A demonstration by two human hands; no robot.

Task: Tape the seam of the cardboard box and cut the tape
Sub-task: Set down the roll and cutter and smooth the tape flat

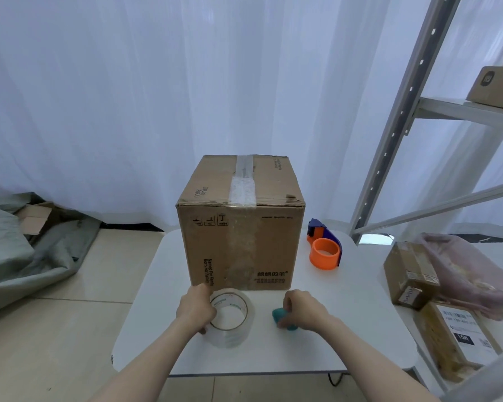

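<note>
A brown cardboard box [240, 227] stands on the small white table [346, 329], flaps closed, with a strip of clear tape along its top seam. In front of it lies a roll of clear tape [233, 317] flat on the table. My left hand [196, 307] grips the roll's left side. My right hand [301, 310] is closed over a small teal object [282, 319] resting on the table to the right of the roll; what the object is stays unclear.
An orange and blue tape dispenser [324, 246] sits on the table right of the box. Parcels [410, 275] and a pink bag [471, 274] lie on the right under a metal shelf [389, 134]. Grey fabric [26, 242] lies on the floor left.
</note>
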